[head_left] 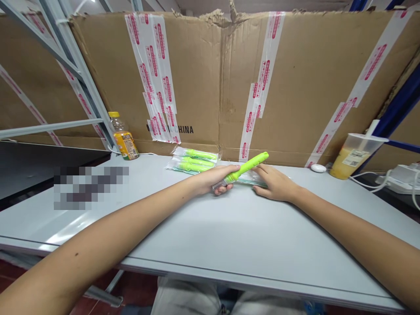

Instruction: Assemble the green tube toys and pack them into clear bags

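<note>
My left hand [218, 177] is closed around a lime-green stick with a ridged neck and a clear end [247, 166]. The stick is tilted, its green end pointing up and to the right. My right hand [277, 183] lies palm down on the table, fingers stretched out, at the edge of a flat clear plastic bag [251, 178]. Part of that bag is hidden behind the stick and the fingers. Just beyond my left hand lie several similar lime-green sticks in clear plastic bags [197, 165].
The grey-white table [229, 236] ends at a tall taped cardboard sheet [197, 78]. An orange-labelled bottle [126, 142] stands at the back left. To the right are a small white oval object [318, 168], a cup of yellow drink [349, 159] and a power strip with cables [398, 179].
</note>
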Demonstrator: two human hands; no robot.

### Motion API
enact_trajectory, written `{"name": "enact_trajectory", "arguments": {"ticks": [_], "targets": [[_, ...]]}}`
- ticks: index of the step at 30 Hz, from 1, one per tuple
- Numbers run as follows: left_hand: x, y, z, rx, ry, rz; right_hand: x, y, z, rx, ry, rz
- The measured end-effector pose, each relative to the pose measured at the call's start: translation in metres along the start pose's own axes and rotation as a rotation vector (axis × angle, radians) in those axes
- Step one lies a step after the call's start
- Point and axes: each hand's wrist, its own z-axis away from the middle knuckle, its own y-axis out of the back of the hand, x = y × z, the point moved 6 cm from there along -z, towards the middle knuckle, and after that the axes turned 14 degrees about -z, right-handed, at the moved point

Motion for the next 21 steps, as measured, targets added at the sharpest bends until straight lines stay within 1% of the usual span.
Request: {"name": "enact_trajectory", "arguments": {"ticks": [3, 6, 9, 12, 15, 19, 21], "targets": [[0.004, -0.002, 0.003, -0.012, -0.031, 0.045, -0.001, 0.0, -0.002, 0.004, -0.087, 0.036], [0.006, -0.003, 0.005, -0.022, -0.051, 0.021, 0.001, 0.003, -0.004, 0.036, -0.17, 0.063], [0.006, -0.001, 0.003, -0.005, -0.086, -0.031, 0.005, 0.006, -0.004, 0.056, -0.201, 0.077], [0.002, 0.006, -0.001, 0.027, -0.137, -0.075, 0.014, 0.009, -0.001, 0.053, -0.227, 0.108], [-0.004, 0.02, -0.004, 0.105, -0.156, -0.154, 0.025, 0.012, 0.002, 0.034, -0.257, 0.139], [-0.007, 0.04, -0.001, 0.253, -0.14, -0.441, 0.035, 0.017, 0.006, 0.038, -0.253, 0.16], [-0.007, 0.046, 0.001, 0.298, -0.118, -0.54, 0.039, 0.019, 0.008, 0.041, -0.241, 0.169]]}}
